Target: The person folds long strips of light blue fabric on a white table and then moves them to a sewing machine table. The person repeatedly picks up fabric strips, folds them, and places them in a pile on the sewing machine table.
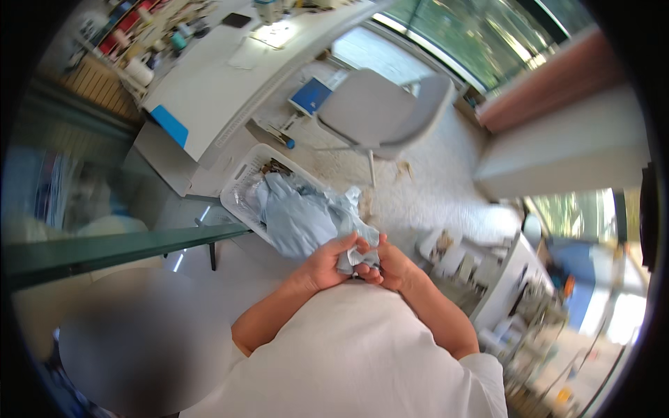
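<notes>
A light blue cloth [300, 217], which looks like a garment, lies bunched over a white plastic basket [233, 183]. One end of it stretches toward my body, where both hands have hold of it just in front of my shirt. My left hand [329, 263] pinches the crumpled end, thumb on top. From the other side, my right hand [394, 265] grips the same end with its fingers curled inward. Folds hide some of the fingertips. Clear plastic and something dark brown show in the basket beside the cloth.
A glass panel edge [125, 251] runs in from the left to near the basket. Beyond stands a white sewing table [209, 99] with a lit sewing machine [269, 13] and several thread spools [138, 70]. A grey chair [360, 107] stands ahead; another worktable [507, 282] is at right.
</notes>
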Available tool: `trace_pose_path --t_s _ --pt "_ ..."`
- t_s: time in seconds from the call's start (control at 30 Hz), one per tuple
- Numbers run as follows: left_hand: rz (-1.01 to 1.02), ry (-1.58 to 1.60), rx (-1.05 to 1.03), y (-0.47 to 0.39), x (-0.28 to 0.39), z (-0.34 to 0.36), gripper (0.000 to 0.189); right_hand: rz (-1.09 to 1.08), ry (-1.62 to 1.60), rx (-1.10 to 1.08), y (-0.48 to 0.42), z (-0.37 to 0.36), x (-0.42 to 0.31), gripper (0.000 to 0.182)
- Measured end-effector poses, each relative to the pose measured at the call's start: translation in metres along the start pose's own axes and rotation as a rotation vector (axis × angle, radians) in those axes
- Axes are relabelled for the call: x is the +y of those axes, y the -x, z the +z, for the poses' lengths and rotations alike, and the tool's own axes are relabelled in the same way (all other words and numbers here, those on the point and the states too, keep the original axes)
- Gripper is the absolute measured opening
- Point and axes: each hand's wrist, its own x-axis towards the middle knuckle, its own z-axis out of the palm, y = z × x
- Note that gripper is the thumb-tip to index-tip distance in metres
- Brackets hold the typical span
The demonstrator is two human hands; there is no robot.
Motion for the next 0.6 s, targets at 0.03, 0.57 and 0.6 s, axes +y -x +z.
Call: trace_pose_path --t_s 0.03,0.57,0.6 --pt "0.03 0.035 0.01 -0.021 0.003 0.002 0.033 0.041 0.005 -0.041 -0.002 -0.016 -0.021 0.009" --pt "0.959 -0.146 0.254 -0.111 0.077 0.06 0.027 0.034 0.794 -0.34 0.005 -0.036 -0.204 0.026" --pt "0.981 -0.133 0.261 -0.105 0.087 0.065 0.027 -0.001 0.828 -0.312 0.006 -0.038 -0.213 0.026"
